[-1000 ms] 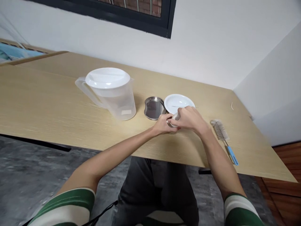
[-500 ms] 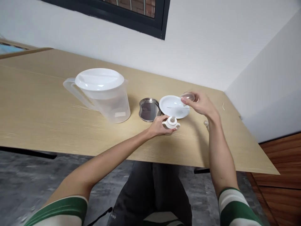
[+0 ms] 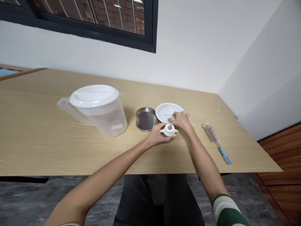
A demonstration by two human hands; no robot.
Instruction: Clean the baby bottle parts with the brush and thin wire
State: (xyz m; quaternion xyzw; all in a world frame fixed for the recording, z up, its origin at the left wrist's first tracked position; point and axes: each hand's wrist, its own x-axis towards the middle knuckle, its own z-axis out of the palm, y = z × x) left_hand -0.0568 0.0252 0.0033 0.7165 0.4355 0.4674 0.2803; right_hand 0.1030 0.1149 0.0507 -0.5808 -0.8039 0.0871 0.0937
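Observation:
My left hand (image 3: 155,134) grips a small white baby-bottle top (image 3: 169,130) with a nipple and side handles, held upright on the wooden table (image 3: 47,141). My right hand (image 3: 182,121) sits just behind it at the near edge of a white plate (image 3: 167,110), its fingers curled together. Whatever those fingers pinch is hidden. A thin pin-like item lies on the plate.
A clear plastic pitcher (image 3: 96,110) with a white lid stands to the left. A kidney-shaped steel tray (image 3: 144,119) lies beside the plate. A bottle brush (image 3: 215,138) with a blue handle lies to the right. Walls close off the back and right.
My right hand lifted a clear cap off the bottle top, carried it up over the plate, then came back down to the plate's near edge. The left hand stayed on the bottle top.

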